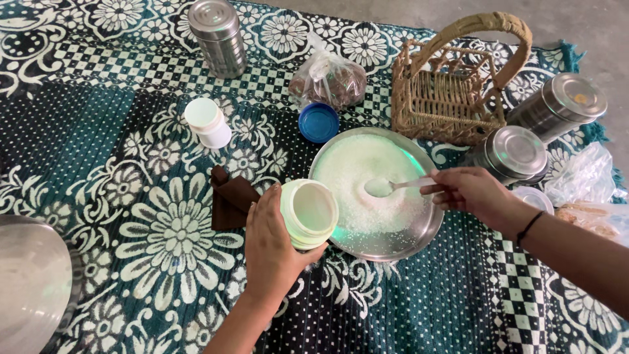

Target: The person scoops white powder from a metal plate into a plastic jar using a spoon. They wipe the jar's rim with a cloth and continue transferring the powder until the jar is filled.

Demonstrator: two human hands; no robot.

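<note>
White plastic, the open jar (309, 213) looks light, stiff and a bit slick, tilted over the steel plate (419, 237) of loose white grains, best gripped round its body as the left hand (272, 246) does, while the right hand (473, 193) pinches a spoon (393, 186).

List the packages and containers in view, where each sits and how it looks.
Open pale green jar: tilted in left hand beside steel plate.
White lidded jar: upper left, round.
Clear bag: top centre, brown contents.
Steel tins: top and right, cylindrical.
Blue lid: above plate.
</note>
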